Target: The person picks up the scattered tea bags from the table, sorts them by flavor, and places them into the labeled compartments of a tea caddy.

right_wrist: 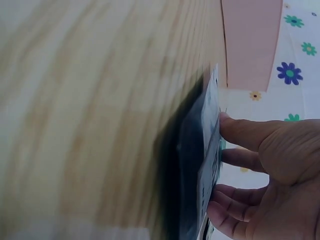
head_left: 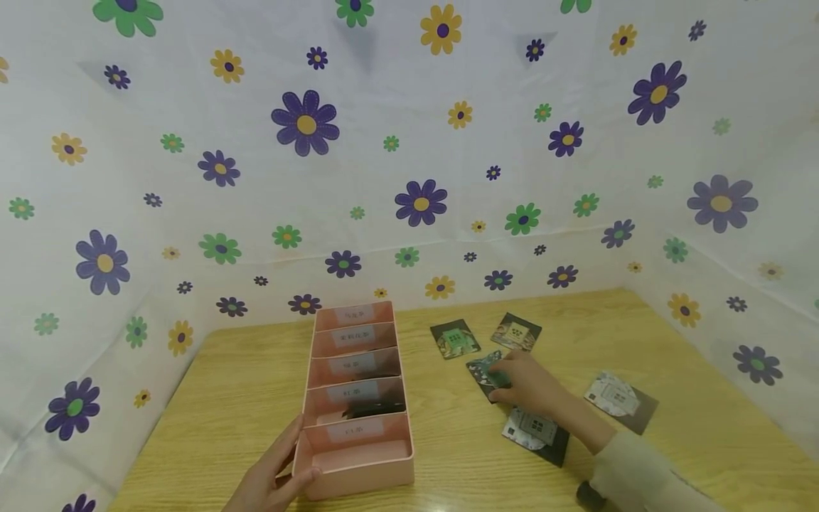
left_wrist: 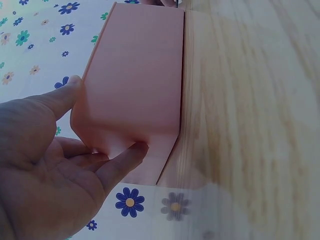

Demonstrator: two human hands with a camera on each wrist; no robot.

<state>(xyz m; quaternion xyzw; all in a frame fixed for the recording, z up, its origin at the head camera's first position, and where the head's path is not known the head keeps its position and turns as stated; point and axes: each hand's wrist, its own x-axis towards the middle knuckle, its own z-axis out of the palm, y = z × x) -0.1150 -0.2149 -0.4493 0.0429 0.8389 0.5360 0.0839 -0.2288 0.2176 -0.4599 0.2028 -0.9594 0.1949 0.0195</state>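
A pink divided box (head_left: 360,483) stands left of the middle in the head view, with paper labels in its compartments. My left hand (head_left: 271,466) grips its near left corner, thumb on the front wall and fingers along the side; the left wrist view shows this hand (left_wrist: 65,150) close up. A dark tea packet (head_left: 377,407) lies in the second compartment from the front. Over the table, my right hand (head_left: 534,384) pinches a dark tea packet with a green label (head_left: 480,370) between thumb and fingers. In the right wrist view, overlapping packets (right_wrist: 207,145) partly hide its fingertips.
Behind the right hand lie a green-labelled packet (head_left: 455,339) and a yellow-labelled packet (head_left: 515,332). Two overlapping grey-and-white packets (head_left: 536,432) lie below its wrist, and another grey-and-white packet (head_left: 619,400) is farther right. A flower-patterned cloth (head_left: 384,171) encloses the wooden table (head_left: 217,405).
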